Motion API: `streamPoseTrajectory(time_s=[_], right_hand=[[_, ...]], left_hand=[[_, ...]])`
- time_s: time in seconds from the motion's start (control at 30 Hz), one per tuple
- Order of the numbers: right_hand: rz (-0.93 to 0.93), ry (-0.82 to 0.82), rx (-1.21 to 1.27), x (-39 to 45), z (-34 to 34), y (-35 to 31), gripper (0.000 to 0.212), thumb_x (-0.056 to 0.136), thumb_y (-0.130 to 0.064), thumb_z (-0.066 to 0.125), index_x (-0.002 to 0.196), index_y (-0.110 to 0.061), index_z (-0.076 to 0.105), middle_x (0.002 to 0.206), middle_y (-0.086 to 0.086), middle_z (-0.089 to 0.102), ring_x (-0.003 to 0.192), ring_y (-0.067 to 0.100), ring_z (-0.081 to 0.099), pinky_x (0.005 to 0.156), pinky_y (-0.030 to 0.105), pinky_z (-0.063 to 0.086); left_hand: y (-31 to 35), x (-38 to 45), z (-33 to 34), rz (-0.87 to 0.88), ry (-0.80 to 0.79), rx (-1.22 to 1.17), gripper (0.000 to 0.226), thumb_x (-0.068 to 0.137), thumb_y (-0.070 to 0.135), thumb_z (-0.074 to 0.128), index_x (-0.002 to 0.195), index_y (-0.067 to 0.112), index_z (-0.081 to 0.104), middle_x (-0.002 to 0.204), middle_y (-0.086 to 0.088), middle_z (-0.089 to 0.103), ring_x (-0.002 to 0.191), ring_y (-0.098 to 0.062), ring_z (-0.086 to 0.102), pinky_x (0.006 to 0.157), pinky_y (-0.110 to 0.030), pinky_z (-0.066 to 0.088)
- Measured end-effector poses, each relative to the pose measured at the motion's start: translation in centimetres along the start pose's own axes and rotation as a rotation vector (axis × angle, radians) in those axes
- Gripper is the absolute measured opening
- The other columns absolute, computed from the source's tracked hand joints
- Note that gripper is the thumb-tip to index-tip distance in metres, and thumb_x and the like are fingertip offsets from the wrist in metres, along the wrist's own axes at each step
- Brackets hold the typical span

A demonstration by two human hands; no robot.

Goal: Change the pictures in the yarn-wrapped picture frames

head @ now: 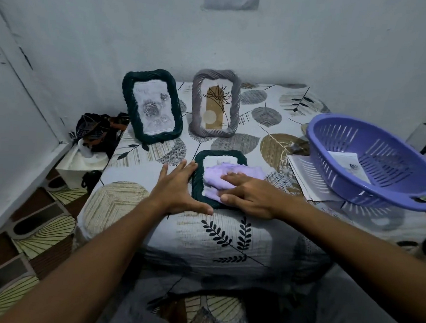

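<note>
Frame (219,178) flat, dark braided yarn; left hand (180,188) splayed steadying, right hand (248,195) flat-fingered pressing fuzzy lilac cloth (227,176)

Right hand (247,195) presses a lilac cloth (221,178) onto the flat dark-green frame (200,183); left hand (180,188) steadies its edge.

Head view, close above table (134,196), facing forward and down.
</note>
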State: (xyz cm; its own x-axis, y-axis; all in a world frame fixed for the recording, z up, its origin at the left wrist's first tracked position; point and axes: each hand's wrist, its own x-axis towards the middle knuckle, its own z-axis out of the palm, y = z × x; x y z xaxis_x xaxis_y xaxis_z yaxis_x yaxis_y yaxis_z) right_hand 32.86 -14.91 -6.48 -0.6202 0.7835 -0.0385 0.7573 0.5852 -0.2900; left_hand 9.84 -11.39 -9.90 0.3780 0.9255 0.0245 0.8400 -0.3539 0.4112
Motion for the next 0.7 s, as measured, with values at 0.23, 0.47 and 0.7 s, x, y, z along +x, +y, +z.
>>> streamPoseTrajectory(time_s=[0.23, 0.47, 0.7], right_hand=[[0.005, -0.014, 0.050, 0.5, 0.6, -0.6, 0.048, 0.099, -0.049, 0.030, 0.135, -0.029, 0.054, 0.157, 0.008, 0.025, 0.146, 0.022, 0.017, 0.116, 0.039, 0.021], [0.044, -0.029, -0.031, -2.3, -1.8, 3.1, 0.048, 0.099, -0.047, 0.033, 0.129, -0.022, 0.060, 0.157, 0.007, 0.025, 0.145, 0.019, 0.023, 0.113, 0.033, 0.028], [0.183, 0.031, -0.100, 1.0, -1.5, 4.2, 0.060, 0.093, -0.060, 0.019, 0.132, -0.033, 0.056, 0.155, 0.018, 0.025, 0.142, 0.029, 0.027, 0.113, 0.043, 0.028]], left_hand=[[0.4, -0.3, -0.3, -0.001, 0.011, -0.002, 0.144, 0.034, 0.093, 0.052, 0.152, 0.018, 0.020, 0.159, 0.001, 0.020, 0.147, -0.010, 0.007, 0.119, -0.048, -0.004], [0.6, -0.6, -0.6, -0.006, -0.005, -0.015, 0.141, 0.036, 0.093, 0.050, 0.153, 0.021, 0.018, 0.161, 0.000, 0.014, 0.148, -0.011, 0.005, 0.119, -0.045, -0.008], [0.5, -0.6, -0.6, 0.000, -0.005, -0.005, 0.138, 0.038, 0.093, 0.049, 0.153, 0.022, 0.018, 0.161, 0.000, 0.014, 0.148, -0.012, 0.005, 0.119, -0.044, -0.009]])
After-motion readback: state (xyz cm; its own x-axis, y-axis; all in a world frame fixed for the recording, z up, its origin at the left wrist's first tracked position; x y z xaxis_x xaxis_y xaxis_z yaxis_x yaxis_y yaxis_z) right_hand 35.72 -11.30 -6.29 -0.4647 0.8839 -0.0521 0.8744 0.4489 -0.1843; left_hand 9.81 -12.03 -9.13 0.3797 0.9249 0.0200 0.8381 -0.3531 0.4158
